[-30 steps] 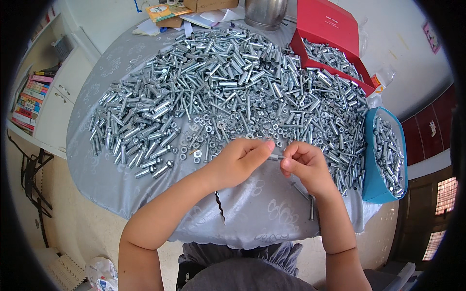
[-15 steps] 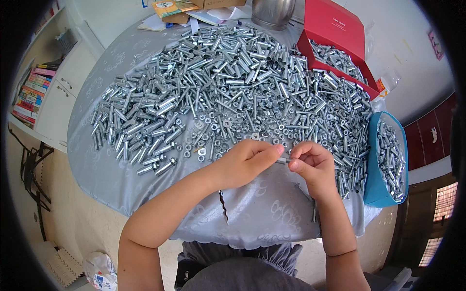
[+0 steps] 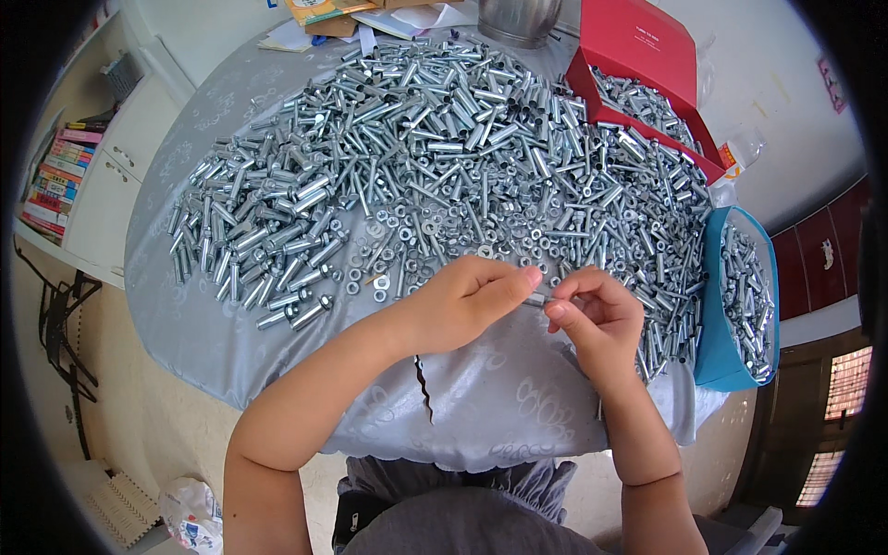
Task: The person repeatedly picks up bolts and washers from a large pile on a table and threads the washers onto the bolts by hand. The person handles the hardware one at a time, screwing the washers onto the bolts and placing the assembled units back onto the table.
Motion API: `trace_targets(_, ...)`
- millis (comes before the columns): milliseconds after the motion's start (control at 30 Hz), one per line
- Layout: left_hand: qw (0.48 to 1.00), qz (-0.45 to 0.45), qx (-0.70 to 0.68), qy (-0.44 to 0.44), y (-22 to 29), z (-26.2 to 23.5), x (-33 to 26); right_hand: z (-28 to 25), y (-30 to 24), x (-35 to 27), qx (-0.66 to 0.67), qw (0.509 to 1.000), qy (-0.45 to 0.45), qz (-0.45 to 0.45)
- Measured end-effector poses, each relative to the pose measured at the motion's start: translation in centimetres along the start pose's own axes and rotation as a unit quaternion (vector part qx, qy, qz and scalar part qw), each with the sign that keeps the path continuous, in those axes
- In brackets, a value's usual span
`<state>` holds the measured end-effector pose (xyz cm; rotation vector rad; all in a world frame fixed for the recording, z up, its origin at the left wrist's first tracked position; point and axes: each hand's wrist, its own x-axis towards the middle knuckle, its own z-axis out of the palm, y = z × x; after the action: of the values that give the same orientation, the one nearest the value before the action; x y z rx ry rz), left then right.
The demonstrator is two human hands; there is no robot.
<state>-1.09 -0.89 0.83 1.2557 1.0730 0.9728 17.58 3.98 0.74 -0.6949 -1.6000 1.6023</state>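
**Bolt pinched between both hands at the near edge of the pile**

The bolt (image 3: 536, 298), a small silver piece, sits between the fingertips of the left hand (image 3: 467, 305) and the right hand (image 3: 599, 319), lifted just above the grey cloth-covered surface (image 3: 481, 407). Both hands are closed narrowly on it, thumb and forefinger tips meeting from either side; whether a nut or washer rides on it is too small to tell.

Compared with a second ago, the two hands have drawn a little closer together and the piece is now gripped at both ends, where before the right hand's fingers were only coming up to it. The pile looks the same. That reads as fitting work on one piece in progress, not picking.

Just beyond the hands lies the heap of bolts and sleeves (image 3: 444, 139), with loose washers and nuts (image 3: 416, 231) along its near fringe, close to the knuckles. A red box (image 3: 647, 55) of more hardware stands at the far right and a blue tray (image 3: 717, 305) hangs at the right edge, near the right hand. Bare cloth lies between the hands and the person's body, down to the surface's near rim, where a tear in the cloth (image 3: 425, 388) shows.
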Motion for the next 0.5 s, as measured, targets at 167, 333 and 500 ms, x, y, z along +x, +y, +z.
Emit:
trace_targets(167, 0.999, 0.002, 0.018, 0.027, -0.1, 0.31, 0.22, 0.45, -0.25, -0.06, -0.082, 0.996, 0.022, -0.01)
trace_targets(333, 0.999, -0.001, 0.018, 0.038, -0.07, 0.36, 0.19, 0.44, -0.16, -0.02, -0.103, 0.995, 0.007, 0.001)
trace_targets(500, 0.999, -0.014, 0.021, 0.022, 0.27, 0.29, 0.17, 0.28, -0.03, -0.01, -0.123, 0.992, -0.022, -0.035)
